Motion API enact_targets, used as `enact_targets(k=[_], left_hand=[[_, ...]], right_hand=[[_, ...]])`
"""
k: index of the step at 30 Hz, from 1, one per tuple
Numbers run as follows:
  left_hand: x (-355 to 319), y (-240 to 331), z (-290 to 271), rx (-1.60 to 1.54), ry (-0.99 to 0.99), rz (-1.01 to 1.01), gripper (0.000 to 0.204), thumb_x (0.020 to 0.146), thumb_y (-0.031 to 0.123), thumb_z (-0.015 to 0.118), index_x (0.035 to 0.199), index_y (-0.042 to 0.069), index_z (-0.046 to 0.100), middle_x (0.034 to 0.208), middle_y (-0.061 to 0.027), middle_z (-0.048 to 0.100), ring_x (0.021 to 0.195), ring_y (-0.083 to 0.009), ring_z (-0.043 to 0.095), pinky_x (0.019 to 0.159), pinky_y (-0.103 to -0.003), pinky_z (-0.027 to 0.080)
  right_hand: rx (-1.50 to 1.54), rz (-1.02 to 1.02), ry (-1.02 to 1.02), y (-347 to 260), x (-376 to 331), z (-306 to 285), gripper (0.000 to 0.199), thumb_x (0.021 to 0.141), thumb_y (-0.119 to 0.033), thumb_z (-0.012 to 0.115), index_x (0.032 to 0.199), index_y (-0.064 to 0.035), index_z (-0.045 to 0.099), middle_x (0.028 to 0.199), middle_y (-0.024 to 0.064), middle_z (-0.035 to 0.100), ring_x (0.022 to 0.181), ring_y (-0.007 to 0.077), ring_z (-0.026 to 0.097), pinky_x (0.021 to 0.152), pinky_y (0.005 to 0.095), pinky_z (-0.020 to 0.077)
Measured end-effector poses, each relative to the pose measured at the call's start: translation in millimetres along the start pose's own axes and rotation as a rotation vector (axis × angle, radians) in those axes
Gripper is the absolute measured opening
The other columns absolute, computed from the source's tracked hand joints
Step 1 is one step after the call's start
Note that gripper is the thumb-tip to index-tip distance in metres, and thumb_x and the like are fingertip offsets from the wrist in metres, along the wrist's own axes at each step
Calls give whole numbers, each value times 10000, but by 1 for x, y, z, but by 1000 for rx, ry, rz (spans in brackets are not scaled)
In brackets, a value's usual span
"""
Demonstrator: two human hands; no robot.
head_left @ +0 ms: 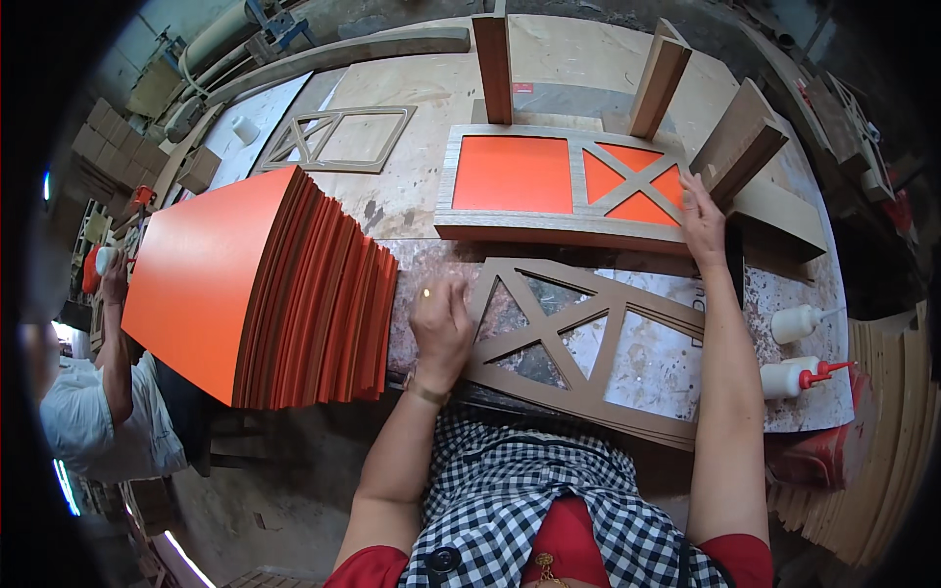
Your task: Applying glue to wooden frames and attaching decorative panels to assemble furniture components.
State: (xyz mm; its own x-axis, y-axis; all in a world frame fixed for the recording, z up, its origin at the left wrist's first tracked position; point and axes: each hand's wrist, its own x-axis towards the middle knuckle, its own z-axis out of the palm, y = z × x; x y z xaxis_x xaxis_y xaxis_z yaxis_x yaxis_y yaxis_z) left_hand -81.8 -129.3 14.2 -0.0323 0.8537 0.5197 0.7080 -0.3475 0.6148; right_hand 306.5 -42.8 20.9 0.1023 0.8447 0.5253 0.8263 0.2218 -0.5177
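My right hand (702, 218) rests its outstretched fingers against the right end of a stacked orange panel with a wood-grain frame (578, 186) on top. That frame has one rectangular opening and one crossed by an X. My left hand (439, 328), wearing a ring and a wristband, is curled closed beside the left end of some brown cut-out frames (615, 363); what lies inside its fingers is hidden. These frames sit stacked close to my body, with an X at their left part and a wide opening at the right.
A tall stack of orange panels (201, 274) stands at left, before another person (108, 412). Another cut-out frame (338, 137) lies farther back. Upright boards (659, 78) stand behind the panel. White glue bottles (796, 323) are at right, and pale boards (882, 421) lie beyond the table edge.
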Motion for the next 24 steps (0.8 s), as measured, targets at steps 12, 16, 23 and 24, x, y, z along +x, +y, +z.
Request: enact_targets(k=[12, 16, 23, 24], left_hand=[[-42, 24, -38, -76, -351, 353, 125, 754, 119, 628, 835, 35, 585, 862, -96, 571, 807, -276, 513, 796, -396, 399], [-46, 41, -29, -38, -517, 565, 208, 718, 124, 656, 897, 42, 591, 911, -76, 569, 871, -264, 504, 900, -408, 367], [-53, 39, -19, -33, -726, 554, 243, 710, 96, 654, 935, 40, 581, 886, -84, 551, 848, -271, 500, 941, -402, 359], [-51, 40, -18, -15, -745, 549, 246, 708, 91, 653, 937, 39, 579, 884, -87, 548, 849, -273, 501, 944, -401, 357]], right_hand=[[740, 469, 336, -28, -195, -126, 442, 951, -414, 435, 717, -53, 538, 690, 73, 579, 579, 130, 477, 529, 232, 404], [1617, 434, 384, -12, -260, -143, 517, 909, -522, 439, 826, -29, 568, 743, 95, 600, 551, 128, 450, 474, 229, 372], [2002, 918, 981, -40, -247, -150, 606, 875, -576, 435, 1038, -6, 558, 859, 120, 631, 559, 126, 461, 448, 226, 355], [1991, 857, 872, -33, -251, -145, 604, 880, -566, 435, 1075, -6, 546, 889, 122, 634, 568, 128, 471, 453, 226, 361]])
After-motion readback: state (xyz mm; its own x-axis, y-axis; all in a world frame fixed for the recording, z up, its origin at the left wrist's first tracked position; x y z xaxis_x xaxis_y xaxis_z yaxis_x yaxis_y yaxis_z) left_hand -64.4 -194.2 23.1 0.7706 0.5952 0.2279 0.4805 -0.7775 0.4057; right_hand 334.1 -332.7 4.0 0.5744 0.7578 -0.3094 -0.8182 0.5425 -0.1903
